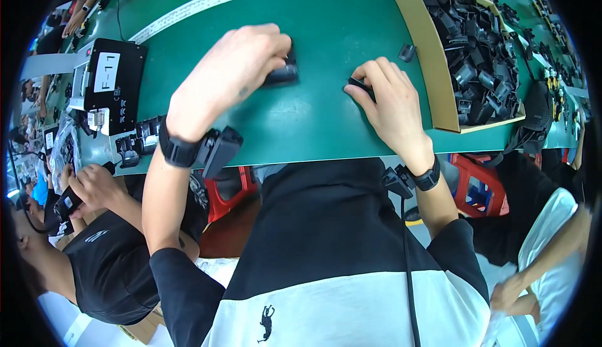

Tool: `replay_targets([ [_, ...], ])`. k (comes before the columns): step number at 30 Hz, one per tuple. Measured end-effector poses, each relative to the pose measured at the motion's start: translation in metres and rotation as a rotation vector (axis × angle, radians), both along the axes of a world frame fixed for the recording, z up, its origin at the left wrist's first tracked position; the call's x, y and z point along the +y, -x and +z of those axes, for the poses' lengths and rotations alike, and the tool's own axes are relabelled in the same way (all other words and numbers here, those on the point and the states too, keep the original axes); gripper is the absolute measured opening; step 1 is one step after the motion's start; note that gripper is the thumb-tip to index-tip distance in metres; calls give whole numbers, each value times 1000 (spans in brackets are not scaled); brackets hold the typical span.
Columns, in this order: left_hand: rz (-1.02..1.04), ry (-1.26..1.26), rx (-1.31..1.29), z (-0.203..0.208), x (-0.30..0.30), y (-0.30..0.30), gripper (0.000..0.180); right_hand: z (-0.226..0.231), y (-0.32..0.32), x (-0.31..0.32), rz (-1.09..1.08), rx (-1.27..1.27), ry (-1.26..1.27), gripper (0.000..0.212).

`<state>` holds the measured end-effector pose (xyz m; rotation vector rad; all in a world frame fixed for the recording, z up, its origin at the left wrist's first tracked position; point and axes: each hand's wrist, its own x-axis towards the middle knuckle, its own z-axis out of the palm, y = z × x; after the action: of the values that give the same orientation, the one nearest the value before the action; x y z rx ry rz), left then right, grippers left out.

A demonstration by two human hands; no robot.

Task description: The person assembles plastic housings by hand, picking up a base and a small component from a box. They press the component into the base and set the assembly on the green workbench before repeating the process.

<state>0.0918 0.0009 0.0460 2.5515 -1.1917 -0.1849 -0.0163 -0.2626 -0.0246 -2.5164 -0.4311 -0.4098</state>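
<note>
My left hand (241,58) is over the middle of the green table, its fingers curled round a black plastic part (283,74) with a smooth, rounded face. Much of that part is hidden under the fingers. To the right, my right hand (392,99) pinches a small, flat black plastic piece (362,87) between thumb and fingers. The two hands are apart. A loose black plastic part (407,53) lies on the table between my right hand and the cardboard box.
An open cardboard box (426,58) full of black plastic parts stands at the right. A black machine (113,86) sits at the left, with several black parts (141,141) in front of it. Another person's hands (94,187) are at work at the lower left.
</note>
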Motion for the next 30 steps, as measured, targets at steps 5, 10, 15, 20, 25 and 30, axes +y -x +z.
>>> replay_targets([
  [5, 193, -66, -280, -19, 15, -78, 13, -8, 3, -3, -3, -34, -68, 19],
  [10, 399, -16, -216, -27, 31, -145, 22, -8, 8, -1, 0, -18, -86, 18],
  [15, 326, -101, -185, -22, 29, -171, 25, -5, 3, -1, -8, -8, -91, 18],
  [20, 283, -183, -165, -18, 19, -172, 24, -5, 3, -5, -14, -17, -102, 17],
  [25, 264, -160, -271, -19, 22, -178, 18, -6, 2, -6, -1, -19, -108, 14],
  [30, 448, -196, -485, -31, 29, -180, 15, -5, 9, -5, 23, 20, -176, 13],
])
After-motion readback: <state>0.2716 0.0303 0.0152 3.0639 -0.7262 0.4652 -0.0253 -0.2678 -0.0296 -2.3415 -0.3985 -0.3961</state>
